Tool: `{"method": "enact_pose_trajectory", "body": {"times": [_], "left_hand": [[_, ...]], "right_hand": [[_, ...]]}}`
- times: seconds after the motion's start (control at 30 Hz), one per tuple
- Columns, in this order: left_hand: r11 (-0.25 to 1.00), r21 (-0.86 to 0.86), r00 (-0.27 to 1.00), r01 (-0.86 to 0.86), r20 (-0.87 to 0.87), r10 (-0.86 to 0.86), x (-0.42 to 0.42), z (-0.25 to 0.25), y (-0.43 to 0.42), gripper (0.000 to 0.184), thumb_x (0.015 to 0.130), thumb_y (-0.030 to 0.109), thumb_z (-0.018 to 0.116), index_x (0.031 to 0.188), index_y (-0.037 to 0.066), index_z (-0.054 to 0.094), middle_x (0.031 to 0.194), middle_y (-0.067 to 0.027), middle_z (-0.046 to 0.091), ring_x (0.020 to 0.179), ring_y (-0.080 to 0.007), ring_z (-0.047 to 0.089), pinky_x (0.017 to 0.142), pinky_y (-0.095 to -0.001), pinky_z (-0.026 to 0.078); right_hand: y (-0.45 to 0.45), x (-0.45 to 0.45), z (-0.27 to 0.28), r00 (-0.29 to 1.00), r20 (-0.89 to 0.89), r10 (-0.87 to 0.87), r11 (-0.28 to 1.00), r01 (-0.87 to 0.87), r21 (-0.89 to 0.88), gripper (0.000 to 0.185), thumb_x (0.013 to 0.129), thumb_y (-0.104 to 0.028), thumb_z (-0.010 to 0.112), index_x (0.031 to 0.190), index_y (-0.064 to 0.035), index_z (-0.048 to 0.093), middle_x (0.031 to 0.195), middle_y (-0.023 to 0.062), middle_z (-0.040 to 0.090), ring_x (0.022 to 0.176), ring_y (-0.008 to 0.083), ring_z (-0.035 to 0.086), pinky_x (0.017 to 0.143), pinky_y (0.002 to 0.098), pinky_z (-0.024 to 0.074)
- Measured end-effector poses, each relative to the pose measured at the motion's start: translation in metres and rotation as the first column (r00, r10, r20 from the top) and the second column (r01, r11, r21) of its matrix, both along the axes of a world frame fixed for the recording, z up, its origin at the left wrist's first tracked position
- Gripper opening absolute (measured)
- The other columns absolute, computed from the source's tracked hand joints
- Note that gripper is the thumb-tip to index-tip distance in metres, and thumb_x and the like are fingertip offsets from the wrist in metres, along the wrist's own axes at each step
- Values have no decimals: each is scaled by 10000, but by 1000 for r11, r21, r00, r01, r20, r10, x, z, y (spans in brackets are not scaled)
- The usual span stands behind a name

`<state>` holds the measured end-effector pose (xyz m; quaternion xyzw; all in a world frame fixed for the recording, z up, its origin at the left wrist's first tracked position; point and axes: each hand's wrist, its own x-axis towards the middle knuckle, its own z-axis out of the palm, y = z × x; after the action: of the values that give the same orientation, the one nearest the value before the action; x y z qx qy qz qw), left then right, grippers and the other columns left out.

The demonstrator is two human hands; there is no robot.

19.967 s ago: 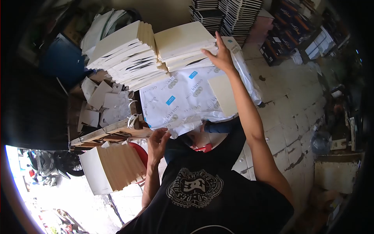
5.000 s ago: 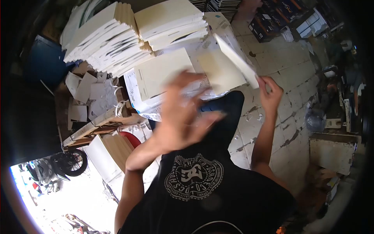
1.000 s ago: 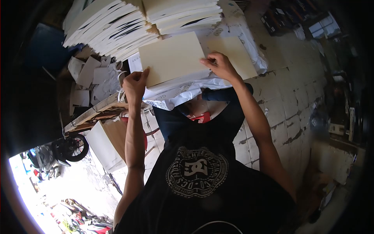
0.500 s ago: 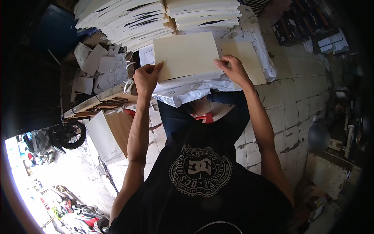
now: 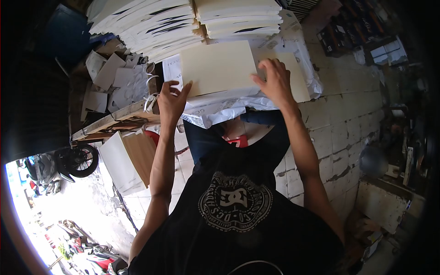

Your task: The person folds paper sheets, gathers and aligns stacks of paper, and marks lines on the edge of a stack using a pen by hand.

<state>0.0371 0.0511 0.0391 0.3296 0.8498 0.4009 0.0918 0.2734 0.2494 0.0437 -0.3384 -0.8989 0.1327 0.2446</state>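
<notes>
A cream paper sheet (image 5: 217, 66) lies flat on top of a low paper stack in front of me. Under the stack spreads a white printed wrapper (image 5: 215, 114), crumpled along its near edge. My left hand (image 5: 172, 101) is at the sheet's left edge, thumb at the near left corner, its fingers loosely bent and apart, with nothing in them. Over the right edge hovers my right hand (image 5: 276, 85), fingers apart and holding nothing. Partly beneath that hand, another cream sheet (image 5: 298, 75) lies on the wrapper to the right.
Tall stacks of cream paper (image 5: 156, 27) stand at the back, with another pile (image 5: 238, 18) beside them. Paper scraps (image 5: 110, 78) fill a wooden-edged surface (image 5: 114, 121) on the left. Lower left, a paper bundle (image 5: 126, 160) stands near a motorcycle wheel (image 5: 82, 160).
My right hand has let go of the sheet's right edge, lifted slightly and spread its fingers. The left hand's fingers have loosened from the left edge. The sheet lies nearly where it was.
</notes>
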Motion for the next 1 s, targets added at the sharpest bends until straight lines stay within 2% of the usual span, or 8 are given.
{"method": "enact_pose_trajectory", "body": {"times": [0.1,0.27,0.47,0.57,0.7,0.8,0.93,1.0], "left_hand": [[998,67,980,-21,199,7,7,-18,-17,449,850,356,731,1030,-38,612,734,-90,641,583,-138,581,560,-298,459],[984,172,923,-49,383,-21,15,-31,-22,389,900,340,685,967,-39,632,723,-65,626,570,-101,543,537,-252,431],[980,188,929,-70,370,-5,27,-17,-24,341,899,286,697,853,-47,636,686,-54,611,556,-83,533,529,-259,434],[977,199,935,-82,354,7,24,-29,-29,357,920,300,672,855,-50,636,701,-45,608,646,-88,551,606,-252,450],[881,394,849,-263,528,18,43,-13,-48,323,975,299,595,877,-9,585,673,0,535,596,-58,456,553,-223,373],[793,492,784,-358,620,-31,56,-7,-74,251,999,267,552,902,37,575,659,26,493,590,-50,440,546,-211,346],[730,550,691,-405,707,-149,73,-18,-97,195,1000,224,537,975,43,604,723,22,535,643,-60,483,607,-207,384],[765,528,600,-370,764,-237,87,-15,-90,204,1001,230,536,1011,41,613,778,18,557,697,-70,507,663,-224,423]], "right_hand": [[-61,-39,20,995,-40,94,986,-88,143,636,788,-248,738,1344,-96,469,1318,140,478,1233,298,459,944,502,374],[-132,-58,-6,936,78,344,939,-340,-55,846,795,-370,741,1438,11,344,1511,168,327,1416,292,298,1080,628,238],[-85,17,-10,987,156,34,997,-44,63,874,771,-498,740,1420,-23,396,1473,134,421,1384,224,374,1089,613,160],[-84,-14,0,984,108,142,989,-144,17,853,751,-448,772,1394,-9,423,1438,163,450,1372,253,388,1097,587,176],[-108,-98,-16,928,115,354,880,-373,294,728,793,-372,741,1344,20,472,1386,205,488,1329,343,428,1106,475,315],[-108,-120,-25,913,77,401,887,-408,218,633,808,-374,723,1287,-1,547,1358,195,535,1271,329,509,1057,427,410],[-95,-122,-16,891,-30,453,890,-450,72,512,799,-413,724,1122,-25,637,1236,149,636,1172,260,601,923,373,520],[-86,-130,-11,874,-80,479,874,-468,130,406,823,-350,729,1086,-51,652,996,117,705,882,251,690,727,360,568]]}}
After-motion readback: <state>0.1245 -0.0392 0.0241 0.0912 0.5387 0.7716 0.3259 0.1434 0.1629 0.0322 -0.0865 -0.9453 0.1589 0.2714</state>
